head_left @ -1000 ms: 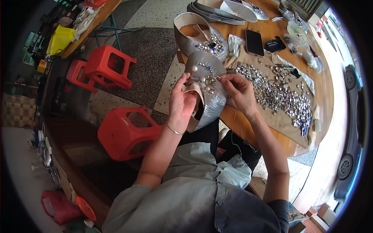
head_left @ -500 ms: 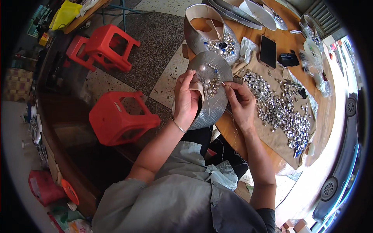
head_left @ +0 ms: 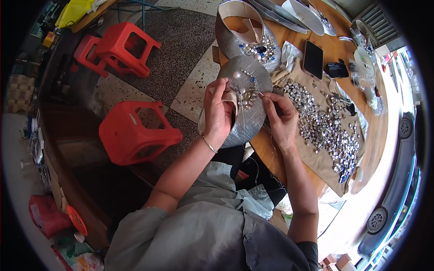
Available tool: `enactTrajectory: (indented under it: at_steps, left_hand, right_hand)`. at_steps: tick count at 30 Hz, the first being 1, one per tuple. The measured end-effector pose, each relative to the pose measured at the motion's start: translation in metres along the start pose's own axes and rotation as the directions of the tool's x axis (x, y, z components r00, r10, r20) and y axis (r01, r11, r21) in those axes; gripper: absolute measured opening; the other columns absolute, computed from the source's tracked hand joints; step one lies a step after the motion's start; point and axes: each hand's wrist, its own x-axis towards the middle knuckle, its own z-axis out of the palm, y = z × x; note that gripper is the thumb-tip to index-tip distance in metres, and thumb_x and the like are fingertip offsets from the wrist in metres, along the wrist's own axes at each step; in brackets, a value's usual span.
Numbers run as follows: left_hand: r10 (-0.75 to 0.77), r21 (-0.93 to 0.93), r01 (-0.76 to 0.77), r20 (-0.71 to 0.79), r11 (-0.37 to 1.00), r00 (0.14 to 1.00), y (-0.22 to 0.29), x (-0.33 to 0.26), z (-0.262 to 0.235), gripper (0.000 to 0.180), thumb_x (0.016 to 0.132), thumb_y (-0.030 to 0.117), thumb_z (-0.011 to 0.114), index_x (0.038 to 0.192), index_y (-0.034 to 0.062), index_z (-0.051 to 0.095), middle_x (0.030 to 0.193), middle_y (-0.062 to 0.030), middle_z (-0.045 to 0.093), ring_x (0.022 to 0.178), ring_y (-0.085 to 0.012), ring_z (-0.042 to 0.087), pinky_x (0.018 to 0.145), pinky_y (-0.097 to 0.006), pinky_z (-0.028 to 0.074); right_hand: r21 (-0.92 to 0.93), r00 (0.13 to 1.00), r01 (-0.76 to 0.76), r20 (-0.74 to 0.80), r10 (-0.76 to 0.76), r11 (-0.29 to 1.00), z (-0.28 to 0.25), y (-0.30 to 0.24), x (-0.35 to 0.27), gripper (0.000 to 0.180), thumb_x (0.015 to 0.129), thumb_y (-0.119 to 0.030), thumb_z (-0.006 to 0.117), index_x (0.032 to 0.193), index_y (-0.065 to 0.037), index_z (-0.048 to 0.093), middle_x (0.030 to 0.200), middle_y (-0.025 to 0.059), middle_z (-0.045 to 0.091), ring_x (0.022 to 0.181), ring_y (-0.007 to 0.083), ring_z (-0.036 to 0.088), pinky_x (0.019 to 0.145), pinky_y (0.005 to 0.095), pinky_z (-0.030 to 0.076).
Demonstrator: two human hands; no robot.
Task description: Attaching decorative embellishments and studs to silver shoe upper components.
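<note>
My left hand (head_left: 218, 110) grips the beige-lined edge of a silver shoe upper (head_left: 246, 131), its thumb up near the bead work. Pearls, blue stones and clear stones form a cluster (head_left: 247, 97) on the silver face. At the right side of that cluster, my right hand (head_left: 284, 118) pinches a thin needle (head_left: 261, 94) between thumb and forefinger. Pale thread crosses the upper and hangs down below my right hand. Just beyond lies a second silver upper (head_left: 228, 34) with a similar cluster of stones. My left fingers are partly hidden behind the upper.
On the wooden table (head_left: 377, 135), a tan cloth (head_left: 312, 165) bears a spread of loose stones (head_left: 323, 128). A phone (head_left: 312, 59), a small black case (head_left: 336, 69) and more silver pieces (head_left: 307, 20) lie farther back. Red stools (head_left: 131, 131) stand on the floor to the left.
The view has shifted slightly. Both hands stay at the bead cluster with the same grips; my right fingertips have moved only a little, slightly upward.
</note>
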Motion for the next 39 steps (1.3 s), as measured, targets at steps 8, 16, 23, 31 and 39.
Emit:
enactTrajectory:
  at_steps: [8,16,23,31,39]
  left_hand:
    - [0.028,-0.012,-0.028,0.009,1.000,1.000,-0.001,0.002,-0.001,0.023,0.088,0.022,0.060,0.102,0.0080,0.049,0.098,-0.0050,0.054,0.089,-0.0158,0.056,0.077,-0.030,0.049]
    - [0.034,-0.007,-0.034,0.002,0.999,0.999,-0.003,0.006,-0.003,0.023,0.088,0.022,0.061,0.103,0.0085,0.050,0.099,-0.0043,0.054,0.090,-0.0152,0.055,0.078,-0.030,0.049]
    - [0.034,0.008,-0.034,-0.005,0.999,0.999,-0.003,0.007,-0.003,0.022,0.088,0.022,0.061,0.102,0.0091,0.051,0.100,-0.0041,0.054,0.091,-0.0154,0.054,0.080,-0.030,0.048]
    - [0.042,0.002,-0.042,-0.011,0.999,0.999,-0.003,0.009,0.000,0.023,0.087,0.023,0.062,0.102,0.0087,0.051,0.101,-0.0044,0.054,0.093,-0.0158,0.054,0.081,-0.031,0.047]
    - [0.048,0.011,-0.048,-0.019,0.999,0.999,-0.004,0.013,0.000,0.024,0.087,0.023,0.062,0.103,0.0084,0.051,0.101,-0.0041,0.054,0.095,-0.0155,0.053,0.084,-0.030,0.046]
  right_hand:
    - [-0.014,0.996,-0.046,0.070,0.047,0.999,-0.001,0.002,0.001,0.015,0.088,-0.006,0.060,0.100,0.001,0.066,0.082,-0.0030,0.054,0.075,0.0025,0.048,0.068,0.0158,0.038]
    - [-0.069,0.998,0.009,0.065,-0.004,0.998,-0.001,0.002,0.003,0.015,0.087,-0.007,0.061,0.099,0.001,0.066,0.083,-0.0014,0.057,0.076,0.0034,0.049,0.069,0.0170,0.040]
    - [-0.030,0.997,-0.054,0.058,0.055,0.998,0.000,0.000,0.004,0.014,0.087,-0.008,0.062,0.097,0.001,0.067,0.083,-0.0004,0.057,0.077,0.0047,0.050,0.069,0.0176,0.040]
    - [-0.019,0.998,-0.039,0.047,0.040,0.999,0.001,-0.006,0.007,0.013,0.086,-0.007,0.062,0.096,-0.001,0.067,0.079,-0.0005,0.054,0.074,0.0054,0.048,0.067,0.0185,0.039]
    - [-0.055,0.999,0.008,0.036,-0.006,0.998,0.002,-0.002,0.011,0.012,0.085,-0.007,0.062,0.094,-0.001,0.067,0.075,0.0022,0.055,0.070,0.0079,0.049,0.064,0.0209,0.041]
